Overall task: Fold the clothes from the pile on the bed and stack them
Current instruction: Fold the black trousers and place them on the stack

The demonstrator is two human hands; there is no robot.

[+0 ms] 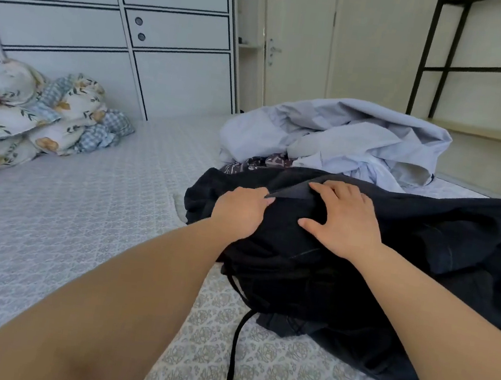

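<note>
A person leans over a bed (58, 229) with both hands on a dark garment (347, 242) that lies crumpled at centre right of the frame, the nearest part of the clothes pile. The left hand (240, 210) rests on the dark cloth at mid-frame, its fingertips curled at a grey edge of fabric (290, 191); whether they actually pinch that edge cannot be told. The right hand (343, 217), just beside it, lies flat on the garment with fingers spread and straight, holding nothing.

Behind the dark garment, toward the upper right, sits a heap of pale blue clothes (337, 137), with a patterned dark piece (262, 161) showing between the two. A black cord with a yellow band (230, 373) trails from the garment toward the bottom edge. A floral quilt (32, 109) is bundled at the left of the frame, well apart from the pile.

No folded stack is visible, so the task appears to be at its start. The step in hand looks like finding an edge and separating this garment. Done well, that likely means gripping a hem or collar firmly, lifting the piece clear of the pile, and spreading it flat on the bare mattress to the left before folding.
</note>
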